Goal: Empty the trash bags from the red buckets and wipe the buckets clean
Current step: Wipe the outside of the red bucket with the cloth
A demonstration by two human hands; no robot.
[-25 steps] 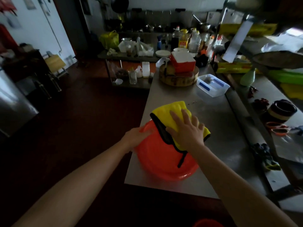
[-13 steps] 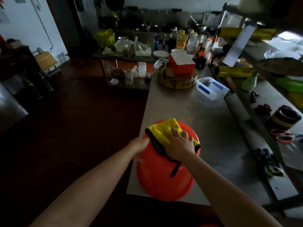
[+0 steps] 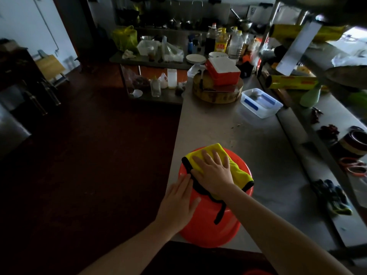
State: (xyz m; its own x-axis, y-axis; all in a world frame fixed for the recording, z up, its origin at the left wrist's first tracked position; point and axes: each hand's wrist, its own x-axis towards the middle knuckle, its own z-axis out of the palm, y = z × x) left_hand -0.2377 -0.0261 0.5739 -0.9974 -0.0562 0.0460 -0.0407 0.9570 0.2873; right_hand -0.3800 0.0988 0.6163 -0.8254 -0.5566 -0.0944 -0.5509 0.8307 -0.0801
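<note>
1. The red bucket (image 3: 210, 221) stands upside down on the steel table (image 3: 258, 155), at its near left corner; its rim lies along the left edge and close to the near edge, and I cannot tell whether it overhangs.
2. A yellow cloth (image 3: 236, 171) with a black border is spread over the upturned base; one black strap hangs down the near wall.
3. The right hand (image 3: 213, 173) lies flat on the cloth, fingers straight and spread, pressing it to the base; it grasps nothing.
4. The left hand (image 3: 178, 201) rests with straight fingers against the bucket's left wall, bracing it; no finger curls round anything.
5. The bucket looks like thin plastic, light and empty; on smooth steel it would likely skid under a sideways wipe unless braced; the tapered wall is slick and may flex, so the rim at the bottom seems the firmest hold.
6. The cloth is soft and limp; it would bunch under a sliding palm, so flat pressure suits it.
7. No trash bag shows on this bucket; wiping the outside appears to be the step in hand, with the inside hidden.
8. So near the corner, a hard push leftward could send the bucket off the table.
</note>
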